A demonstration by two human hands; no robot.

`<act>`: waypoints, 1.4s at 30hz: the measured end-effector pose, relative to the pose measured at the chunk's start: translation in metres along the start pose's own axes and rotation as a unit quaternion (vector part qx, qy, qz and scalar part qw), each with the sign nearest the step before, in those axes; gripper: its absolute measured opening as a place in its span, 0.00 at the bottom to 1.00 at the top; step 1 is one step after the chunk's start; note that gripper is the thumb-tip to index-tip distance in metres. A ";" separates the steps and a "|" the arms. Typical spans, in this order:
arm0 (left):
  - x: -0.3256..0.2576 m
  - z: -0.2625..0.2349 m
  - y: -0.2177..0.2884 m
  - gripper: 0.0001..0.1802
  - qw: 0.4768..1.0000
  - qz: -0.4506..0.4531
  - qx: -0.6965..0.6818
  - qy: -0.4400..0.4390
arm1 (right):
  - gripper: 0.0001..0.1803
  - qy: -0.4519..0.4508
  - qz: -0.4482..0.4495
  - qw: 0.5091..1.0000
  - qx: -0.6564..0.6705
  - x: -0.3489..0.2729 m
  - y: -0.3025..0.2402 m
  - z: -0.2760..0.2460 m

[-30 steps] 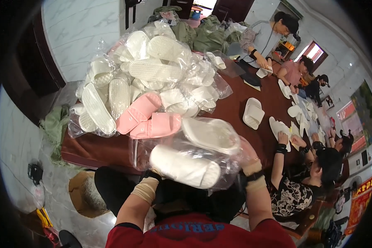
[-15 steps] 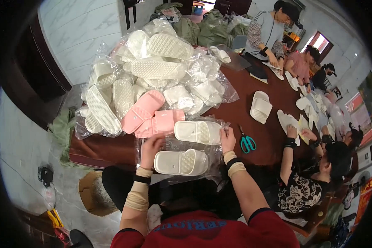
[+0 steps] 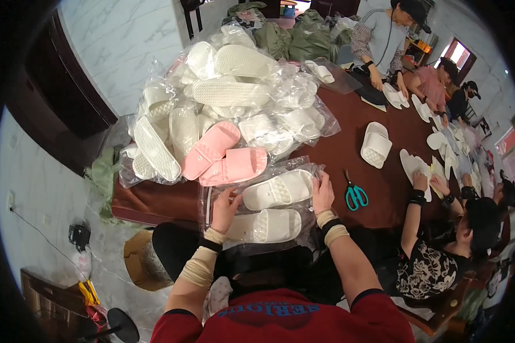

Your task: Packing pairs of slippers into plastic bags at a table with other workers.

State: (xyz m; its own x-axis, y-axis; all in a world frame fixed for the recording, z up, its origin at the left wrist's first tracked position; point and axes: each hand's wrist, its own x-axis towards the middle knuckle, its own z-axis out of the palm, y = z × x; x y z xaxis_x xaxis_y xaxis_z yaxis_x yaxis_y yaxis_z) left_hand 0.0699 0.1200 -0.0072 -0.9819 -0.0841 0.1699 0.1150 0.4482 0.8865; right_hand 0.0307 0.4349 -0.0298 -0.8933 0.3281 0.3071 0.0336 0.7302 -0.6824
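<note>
Glossy plastic bag (image 3: 306, 208); white slippers (image 3: 279, 190) (matt, seemingly foam).

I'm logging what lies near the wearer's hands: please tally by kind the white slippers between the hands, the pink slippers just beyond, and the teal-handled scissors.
White slippers: 2
Pink slippers: 2
Scissors: 1
Total: 5
</note>
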 end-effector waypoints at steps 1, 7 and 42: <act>0.002 0.003 -0.003 0.14 0.998 0.034 0.043 0.037 | 0.21 0.001 0.001 1.000 0.003 0.000 0.001 0.002; 0.006 0.007 -0.001 0.11 0.990 -0.023 0.073 0.121 | 0.20 0.021 0.035 0.998 0.055 0.001 0.009 0.002; 0.046 -0.185 0.037 0.09 0.941 0.039 0.085 0.326 | 0.14 0.048 0.036 0.996 0.066 0.004 0.015 -0.003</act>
State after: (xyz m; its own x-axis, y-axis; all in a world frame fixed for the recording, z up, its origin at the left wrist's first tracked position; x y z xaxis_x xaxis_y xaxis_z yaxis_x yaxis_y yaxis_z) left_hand 0.0574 -0.0317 0.1135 -0.6636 -0.5486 0.5087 0.1030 0.6064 0.7884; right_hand 0.0288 0.4491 -0.0373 -0.8431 0.4378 0.3122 0.0317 0.6199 -0.7840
